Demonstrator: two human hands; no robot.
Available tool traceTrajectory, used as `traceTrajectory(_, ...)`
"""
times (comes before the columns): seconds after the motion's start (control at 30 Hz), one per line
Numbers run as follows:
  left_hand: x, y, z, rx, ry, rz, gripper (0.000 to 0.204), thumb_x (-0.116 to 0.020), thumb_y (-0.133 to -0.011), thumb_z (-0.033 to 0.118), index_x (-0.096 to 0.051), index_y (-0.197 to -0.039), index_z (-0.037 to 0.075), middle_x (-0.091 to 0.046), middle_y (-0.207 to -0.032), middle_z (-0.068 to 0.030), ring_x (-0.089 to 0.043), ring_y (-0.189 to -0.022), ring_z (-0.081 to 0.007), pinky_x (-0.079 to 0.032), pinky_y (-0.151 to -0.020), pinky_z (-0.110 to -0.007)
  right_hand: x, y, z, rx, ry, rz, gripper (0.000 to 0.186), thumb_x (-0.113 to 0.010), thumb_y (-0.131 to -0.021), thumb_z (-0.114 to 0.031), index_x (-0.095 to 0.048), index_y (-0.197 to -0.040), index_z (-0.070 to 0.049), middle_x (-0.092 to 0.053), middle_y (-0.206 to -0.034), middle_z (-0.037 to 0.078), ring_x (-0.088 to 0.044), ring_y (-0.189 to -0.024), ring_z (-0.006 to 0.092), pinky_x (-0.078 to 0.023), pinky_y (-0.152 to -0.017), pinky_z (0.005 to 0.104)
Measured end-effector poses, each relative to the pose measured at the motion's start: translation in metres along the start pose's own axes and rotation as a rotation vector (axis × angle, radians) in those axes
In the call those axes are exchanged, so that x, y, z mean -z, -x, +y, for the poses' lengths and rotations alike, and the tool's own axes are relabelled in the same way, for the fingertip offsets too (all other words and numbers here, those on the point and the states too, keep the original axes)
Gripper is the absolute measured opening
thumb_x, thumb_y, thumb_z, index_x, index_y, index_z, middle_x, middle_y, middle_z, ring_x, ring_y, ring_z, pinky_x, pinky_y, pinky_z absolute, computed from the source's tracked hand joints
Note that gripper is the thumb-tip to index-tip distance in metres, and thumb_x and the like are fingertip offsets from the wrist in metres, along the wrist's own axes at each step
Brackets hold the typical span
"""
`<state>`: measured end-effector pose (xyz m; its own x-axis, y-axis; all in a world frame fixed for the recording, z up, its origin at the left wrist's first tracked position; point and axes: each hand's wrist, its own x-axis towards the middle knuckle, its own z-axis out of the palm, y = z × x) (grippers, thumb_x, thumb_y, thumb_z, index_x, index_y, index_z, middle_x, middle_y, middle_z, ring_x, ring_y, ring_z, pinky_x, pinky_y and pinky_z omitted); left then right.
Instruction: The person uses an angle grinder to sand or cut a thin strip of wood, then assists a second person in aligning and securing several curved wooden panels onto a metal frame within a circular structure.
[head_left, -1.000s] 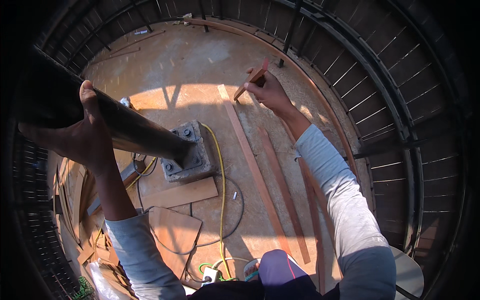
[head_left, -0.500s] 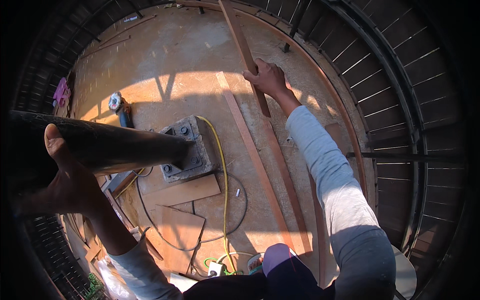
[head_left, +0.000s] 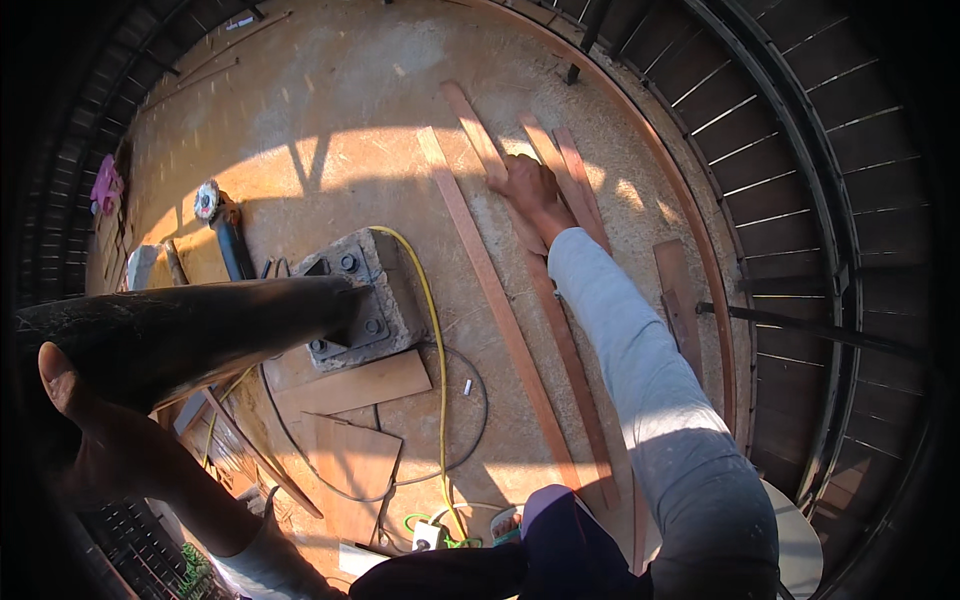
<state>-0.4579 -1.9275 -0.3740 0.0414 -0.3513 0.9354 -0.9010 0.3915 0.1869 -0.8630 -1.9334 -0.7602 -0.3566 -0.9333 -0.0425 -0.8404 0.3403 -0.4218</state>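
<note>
My right hand [head_left: 530, 190] is closed round a wooden strip [head_left: 472, 122], low over the floor, its far end pointing away from me. Close by on the right lie two shorter strips [head_left: 548, 150]. Left of my hand a long reddish strip [head_left: 490, 290] lies on the concrete, and another long strip [head_left: 580, 400] runs toward me beneath my forearm. At the left, my left hand [head_left: 115, 440] is against a thick black metal post [head_left: 200, 325], thumb raised on its near side; its other fingers are lost in shadow. The post joins a bolted concrete block [head_left: 385, 300].
An angle grinder [head_left: 228, 235] lies beyond the post. A yellow cord [head_left: 440, 400] runs from the block to a white socket box [head_left: 427, 537]; a black cable loops nearby. Flat wooden boards [head_left: 350, 460] lie before me. Dark railings [head_left: 840, 330] curve round the right side.
My right hand has lowered the wooden strip toward the floor among the other strips. The view has shifted, and my left hand appears lower along the post.
</note>
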Motion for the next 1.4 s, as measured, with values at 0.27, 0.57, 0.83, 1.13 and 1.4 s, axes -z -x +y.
traceTrajectory(0.27, -0.001, 0.007, 0.000, 0.083, -0.016, 0.078, 0.032, -0.084, -0.085, 0.024, -0.078, -0.102, -0.003, -0.077, -0.098, -0.0149, -0.076, -0.080, -0.0211, -0.063, -0.073, -0.033, -0.014, 0.007, -0.001, -0.024, -0.012, 0.056, 0.056, -0.081, -0.077, -0.046, -0.065, -0.114, -0.006, -0.067, -0.107, 0.016, -0.070, -0.095, 0.0363, -0.057, -0.080, 0.0484)
traceTrajectory(0.57, 0.003, 0.002, -0.001, 0.030, 0.018, 0.064, 0.032, -0.084, -0.084, 0.022, -0.077, -0.098, -0.005, -0.077, -0.096, -0.0161, -0.076, -0.080, -0.0209, -0.064, -0.072, -0.033, -0.021, 0.003, -0.001, -0.002, -0.041, 0.085, 0.058, -0.082, -0.076, -0.044, -0.062, -0.117, -0.007, -0.066, -0.106, 0.016, -0.069, -0.096, 0.0384, -0.057, -0.079, 0.0509)
traceTrajectory(0.83, -0.003, -0.006, 0.000, -0.106, 0.063, 0.067, 0.034, -0.088, -0.080, 0.020, -0.073, -0.093, -0.008, -0.076, -0.092, -0.0187, -0.076, -0.075, -0.0231, -0.066, -0.069, -0.036, -0.008, 0.013, -0.009, -0.052, -0.061, 0.122, 0.058, -0.080, -0.080, -0.045, -0.060, -0.119, -0.007, -0.064, -0.109, 0.018, -0.067, -0.102, 0.0386, -0.056, -0.081, 0.0508)
traceTrajectory(1.13, -0.003, -0.008, 0.023, -0.184, 0.010, 0.027, 0.109, -0.089, -0.078, 0.025, -0.010, -0.148, -0.003, -0.041, -0.132, -0.0231, -0.059, -0.113, -0.0304, -0.059, -0.096, -0.038, 0.030, 0.275, -0.007, -0.086, -0.472, 0.227, 0.031, -0.075, -0.086, -0.017, -0.062, -0.113, -0.009, -0.065, -0.095, 0.008, -0.066, -0.074, 0.0235, -0.055, -0.068, 0.0385)
traceTrajectory(1.4, 0.011, -0.004, 0.029, -0.059, -0.134, -0.212, 0.132, -0.083, -0.084, 0.042, 0.017, -0.147, -0.016, -0.015, -0.146, -0.0356, -0.040, -0.133, -0.0392, -0.045, -0.111, -0.040, 0.072, 0.692, 0.037, -0.451, -0.448, -0.121, 0.019, -0.065, -0.092, -0.015, -0.066, -0.108, -0.005, -0.071, -0.100, 0.015, -0.072, -0.085, 0.0311, -0.057, -0.074, 0.0408)
